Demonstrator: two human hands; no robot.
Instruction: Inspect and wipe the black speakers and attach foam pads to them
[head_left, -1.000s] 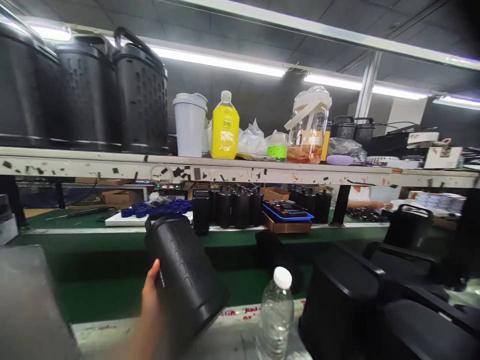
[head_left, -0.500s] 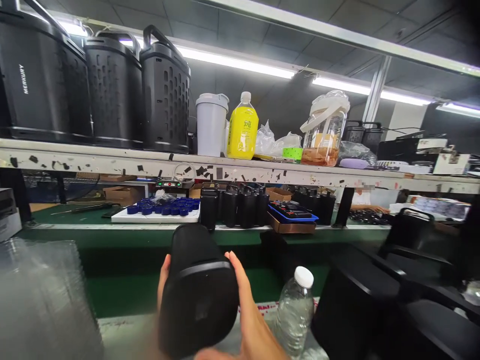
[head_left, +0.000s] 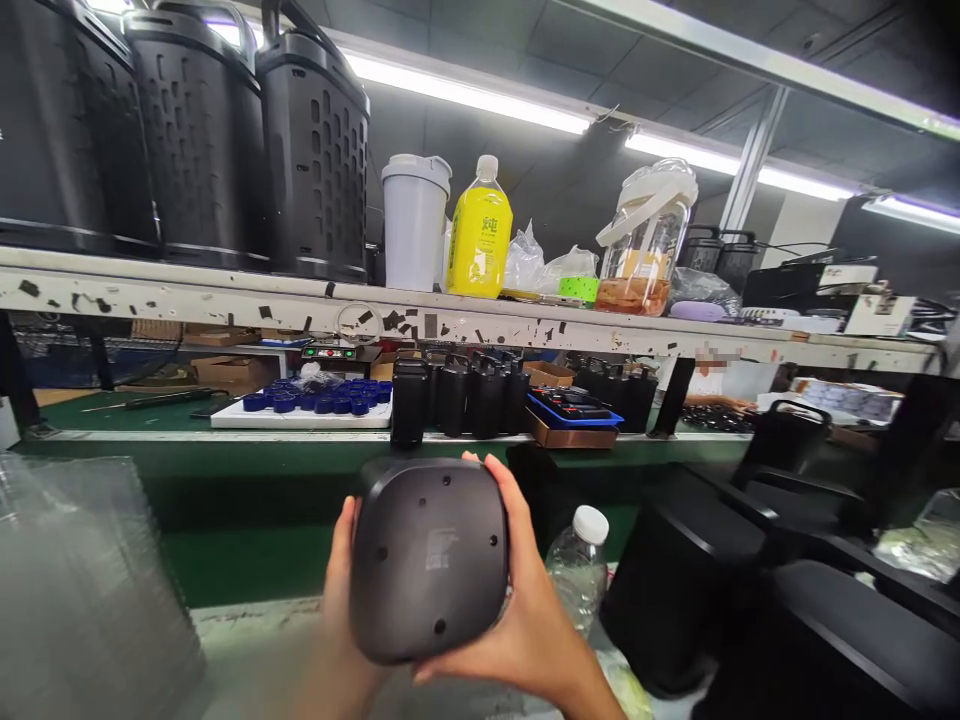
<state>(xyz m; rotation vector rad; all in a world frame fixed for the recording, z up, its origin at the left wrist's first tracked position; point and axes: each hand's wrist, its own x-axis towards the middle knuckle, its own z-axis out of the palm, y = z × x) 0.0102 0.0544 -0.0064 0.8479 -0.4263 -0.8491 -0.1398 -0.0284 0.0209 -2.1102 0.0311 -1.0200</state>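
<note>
Between my two hands is a black speaker-like housing (head_left: 409,590), held up above the bench. Its rounded-square base faces me, showing several screw holes and a faint printed label. My left hand (head_left: 341,590) grips its left side, slightly blurred, with part of the fingers hidden behind it. On the right side my right hand (head_left: 525,590) wraps round it, thumb under the lower edge and fingertips over the upper corner. Just right of that hand stands a clear plastic bottle (head_left: 576,570) with a white cap.
Large black housings (head_left: 675,580) with handles crowd the right side. Clear plastic bags (head_left: 82,570) stand at the left. Ahead, a shelf (head_left: 480,318) carries a yellow bottle (head_left: 480,240), a cup (head_left: 415,220) and a jar (head_left: 641,250). Blue round parts (head_left: 322,400) lie under it; a person (head_left: 716,385) works beyond.
Both hands have tilted the black housing so its base turns up toward me, and it has shifted slightly right. The camera view has also moved a little.
</note>
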